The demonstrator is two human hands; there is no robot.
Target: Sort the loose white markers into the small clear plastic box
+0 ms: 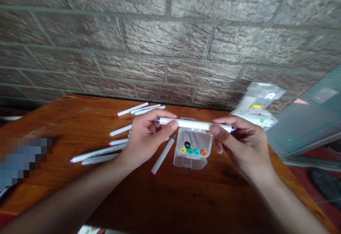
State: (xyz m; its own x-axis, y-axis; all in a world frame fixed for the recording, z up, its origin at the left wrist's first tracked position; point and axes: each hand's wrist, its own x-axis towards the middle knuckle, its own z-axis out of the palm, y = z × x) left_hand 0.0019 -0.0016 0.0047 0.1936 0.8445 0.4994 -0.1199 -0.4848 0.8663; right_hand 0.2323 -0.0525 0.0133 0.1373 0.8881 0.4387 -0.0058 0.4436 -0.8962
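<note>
A white marker (195, 124) with blue ends is held level between both hands, above the table. My left hand (149, 134) pinches it near its left end, thumb in front and fingers behind. Close to the other end, my right hand (239, 138) grips it between thumb and fingers. Just below the marker stands a clear plastic case (190, 161) with several markers in it, their round caps yellow, black, green, turquoise and orange. A white marker with a red end (162, 157) lies on the table left of the case. My left hand partly hides other markers behind it.
Several loose markers (106, 152) lie on the wooden table (66, 120), some near its back edge. An opened clear case (253, 115) stands at the back right. A brick wall (165, 42) rises behind the table. At the left is a pixelated area (23, 163).
</note>
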